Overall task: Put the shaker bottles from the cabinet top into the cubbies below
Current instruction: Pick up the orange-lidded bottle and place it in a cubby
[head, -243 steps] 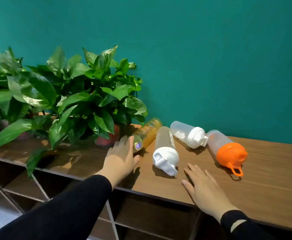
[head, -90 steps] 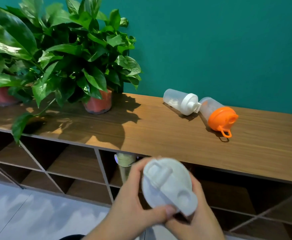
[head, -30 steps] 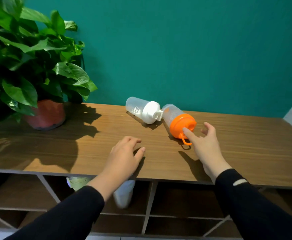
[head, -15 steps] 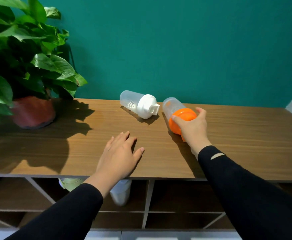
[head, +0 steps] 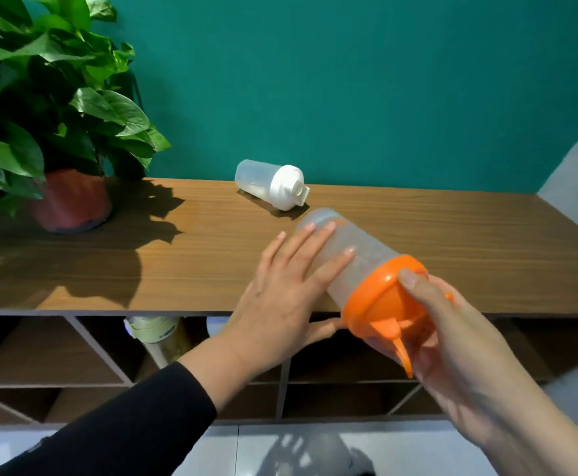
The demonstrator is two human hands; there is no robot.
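Note:
A clear shaker bottle with an orange lid (head: pixel 366 266) is held off the cabinet top, lid end toward me. My right hand (head: pixel 452 352) grips it around the orange lid. My left hand (head: pixel 287 297) wraps its clear body, fingers over the top and thumb underneath. A second clear shaker bottle with a white lid (head: pixel 270 183) lies on its side on the wooden cabinet top (head: pixel 177 262) near the wall. In a cubby below stands a yellowish bottle (head: pixel 160 338), and a white one beside it is mostly hidden behind my left wrist.
A leafy potted plant in a reddish pot (head: pixel 71 201) stands at the left of the cabinet top. A teal wall rises behind. Open cubbies with slanted and upright dividers (head: pixel 349 359) run under the top. Pale floor lies below.
My right hand has lifted the orange-lidded bottle off the cabinet top and drawn it toward me. My left hand left the wood and took hold of the bottle's body.

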